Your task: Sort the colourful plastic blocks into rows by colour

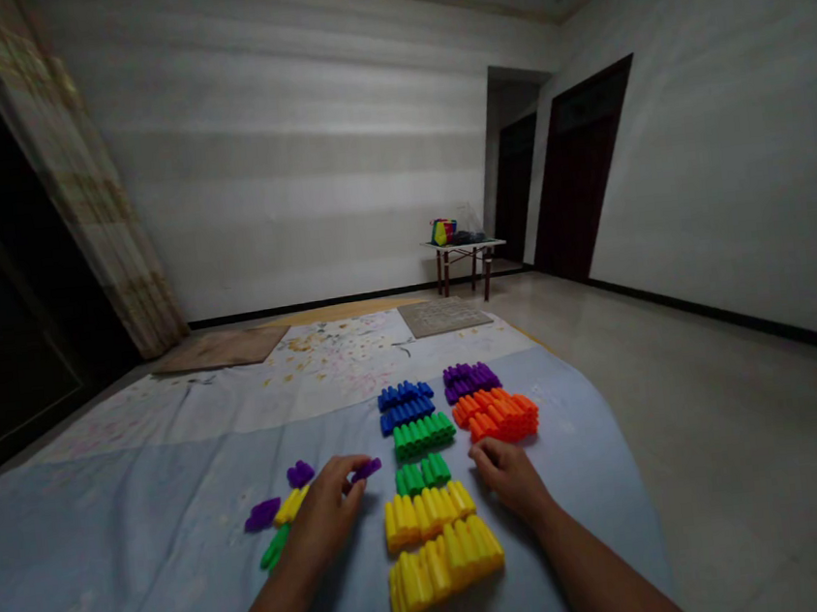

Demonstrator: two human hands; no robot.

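Note:
My left hand (331, 504) pinches a purple tube-shaped plastic piece (365, 470) between thumb and fingers, a little left of the green rows. Beneath and left of that wrist lie loose pieces: purple (262, 515), yellow (292, 504) and green (274, 548). My right hand (508, 476) is closed, fingers curled, just below the orange pile (499, 414); nothing shows in it. Between the hands are grouped green pieces (423, 435) and two yellow rows (445, 567). Blue pieces (405, 406) and a purple group (470, 380) sit farther back.
A pale blue flowered cloth (183, 524) covers the surface under the pieces. Two flat boards, one brown (227, 347) and one greyish (444, 316), lie at its far edge. A small table (464, 244) with a colourful item stands by the back wall.

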